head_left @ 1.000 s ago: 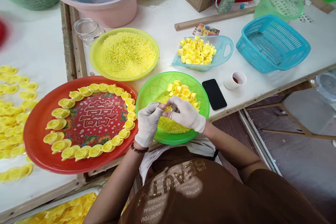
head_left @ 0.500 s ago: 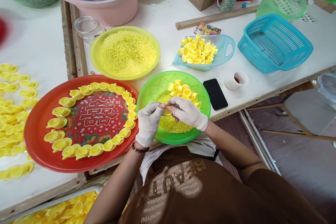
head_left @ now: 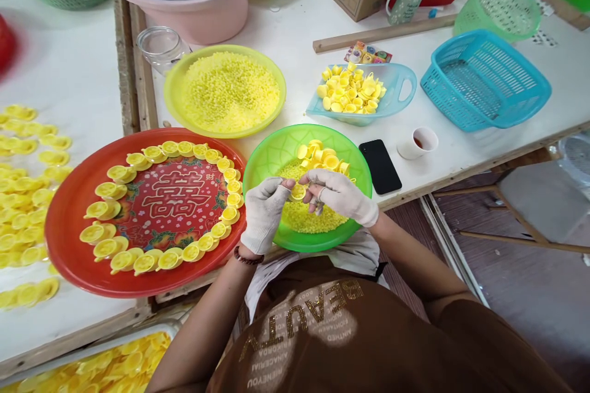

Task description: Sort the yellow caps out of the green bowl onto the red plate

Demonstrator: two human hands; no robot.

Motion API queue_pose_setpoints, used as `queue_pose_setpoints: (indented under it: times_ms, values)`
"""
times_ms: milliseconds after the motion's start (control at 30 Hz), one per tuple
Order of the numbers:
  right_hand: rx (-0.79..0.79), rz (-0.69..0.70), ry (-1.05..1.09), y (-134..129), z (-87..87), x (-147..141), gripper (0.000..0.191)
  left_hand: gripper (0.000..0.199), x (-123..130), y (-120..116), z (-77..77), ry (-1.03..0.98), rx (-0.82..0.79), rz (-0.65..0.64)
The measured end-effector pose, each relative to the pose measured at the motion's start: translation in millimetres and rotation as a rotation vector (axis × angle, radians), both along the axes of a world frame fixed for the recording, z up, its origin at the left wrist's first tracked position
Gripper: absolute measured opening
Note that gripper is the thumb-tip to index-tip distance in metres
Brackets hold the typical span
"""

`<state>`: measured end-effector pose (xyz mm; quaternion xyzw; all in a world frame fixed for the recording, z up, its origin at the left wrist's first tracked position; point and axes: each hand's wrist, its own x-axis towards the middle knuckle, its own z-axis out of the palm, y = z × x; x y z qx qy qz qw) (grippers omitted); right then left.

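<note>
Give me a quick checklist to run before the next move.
Left hand and right hand gloved: ok.
Yellow plastic cap held in the right hand, over the green bowl: ok.
Left hand's hold on the cap: cannot tell, the hands crowd it.
Black phone apart from the bowl: ok.
Ring of caps on the red tray unbroken: ok.

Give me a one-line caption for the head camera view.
White-gloved left hand and right hand pinch a small yellow plastic cap above a round green plastic bowl of yellow granules.
</note>
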<state>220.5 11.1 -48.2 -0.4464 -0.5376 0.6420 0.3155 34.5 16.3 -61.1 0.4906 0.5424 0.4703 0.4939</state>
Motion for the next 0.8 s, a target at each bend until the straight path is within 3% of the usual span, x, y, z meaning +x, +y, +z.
queue_pose_setpoints:
  times_ms: [67, 233, 367, 467, 600, 700, 800]
  values:
    - [-0.017, -0.028, 0.032, -1.6, 0.7, 4.0, 0.024, 0.028, -0.1, 0.4, -0.2, -0.021, -0.019, 0.0]
    - [0.174, -0.107, -0.19, -0.9, -2.3, -6.5, 0.024, 0.025, 0.3, 1.7, -3.4, -0.031, -0.007, 0.006]
    - [0.034, -0.123, -0.054, -1.2, 0.3, -9.1, 0.019, 0.028, 3.2, -1.5, -3.9, -0.035, -0.011, 0.014]
    - [-0.029, -0.16, 0.001, -4.0, 2.6, -1.3, 0.022, 0.033, -4.7, -1.4, 4.0, -0.1, -0.059, 0.013]
    - [0.049, -0.104, -0.141, -6.8, -5.9, 6.4, 0.021, 0.037, -55.3, 10.7, 19.7, -0.056, -0.027, 0.174]
    - [0.242, 0.004, -0.324, -8.9, -14.9, 5.1, 0.016, 0.031, -111.3, 24.8, 17.3, 0.298, 0.065, 0.343]
    - [0.423, 0.119, -0.477, -11.7, -19.5, 0.9, 0.015, 0.03, -149.5, 36.5, -2.1, 0.704, 0.084, 0.334]
